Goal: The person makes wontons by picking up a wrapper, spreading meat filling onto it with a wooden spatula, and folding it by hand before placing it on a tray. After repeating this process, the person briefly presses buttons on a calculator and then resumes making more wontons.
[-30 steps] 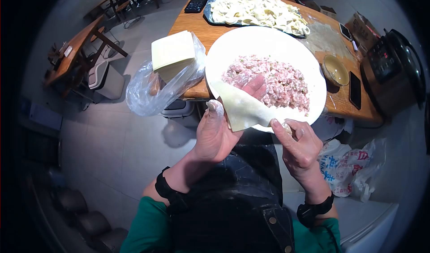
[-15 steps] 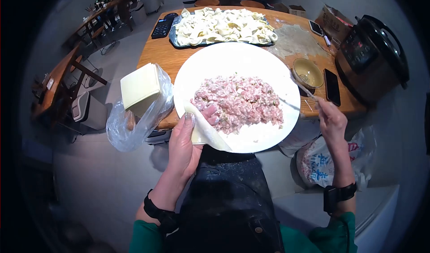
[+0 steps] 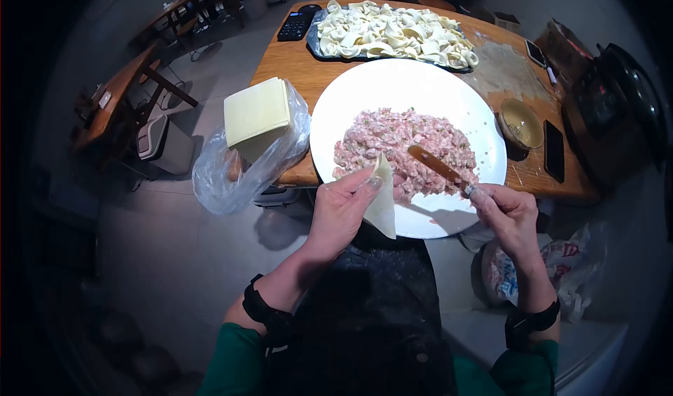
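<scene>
My left hand (image 3: 345, 213) pinches a pale, floppy dumpling wrapper (image 3: 382, 210) between thumb and fingers at the near left rim of a big white plate (image 3: 350, 94). Heaped on that plate is pink minced meat filling (image 3: 413, 140) with green flecks. Closed around the handle of a narrow flat spatula (image 3: 438, 164), my right hand (image 3: 508, 217) is over the plate's right side. The spatula's brown blade points up and left above the filling. Whether filling lies inside the wrapper is hidden from this angle.
A tray of folded wontons (image 3: 392, 31) stands behind the plate. Left of it, stacked square wrappers (image 3: 258, 112) sit in a plastic bag (image 3: 228, 175). To the right are a small bowl (image 3: 521, 124), a black phone (image 3: 554, 152) and a dark cooker (image 3: 617, 108).
My right hand has brought the spatula from the plate's right rim in over the filling. My left hand has lifted the wrapper more upright. The whole view has shifted.
</scene>
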The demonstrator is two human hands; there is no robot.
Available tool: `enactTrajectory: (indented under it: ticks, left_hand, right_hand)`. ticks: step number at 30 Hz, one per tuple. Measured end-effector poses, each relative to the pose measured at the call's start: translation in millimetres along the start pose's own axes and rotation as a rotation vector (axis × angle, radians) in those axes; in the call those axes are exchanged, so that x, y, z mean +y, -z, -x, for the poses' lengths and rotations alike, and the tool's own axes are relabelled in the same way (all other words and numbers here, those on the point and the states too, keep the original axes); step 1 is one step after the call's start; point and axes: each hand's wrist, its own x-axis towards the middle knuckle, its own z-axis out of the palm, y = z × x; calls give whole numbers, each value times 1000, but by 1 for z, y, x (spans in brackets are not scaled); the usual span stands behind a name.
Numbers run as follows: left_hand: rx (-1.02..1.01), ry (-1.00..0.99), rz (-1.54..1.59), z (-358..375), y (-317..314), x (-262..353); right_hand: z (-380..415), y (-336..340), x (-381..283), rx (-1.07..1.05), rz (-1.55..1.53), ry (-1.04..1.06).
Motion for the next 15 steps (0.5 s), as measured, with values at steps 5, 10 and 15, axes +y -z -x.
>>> enactTrajectory:
  ticks: [5, 10, 15]
  left_hand:
    - [-10, -42, -86, 5, 1, 3]
    - [-16, 28, 581, 11, -6, 7]
    - [-21, 62, 908, 12, -14, -6]
  right_hand:
    - [-1, -30, 16, -75, -44, -87]
    - [21, -67, 4, 42, -207, 4]
    - [28, -114, 9, 124, -470, 30]
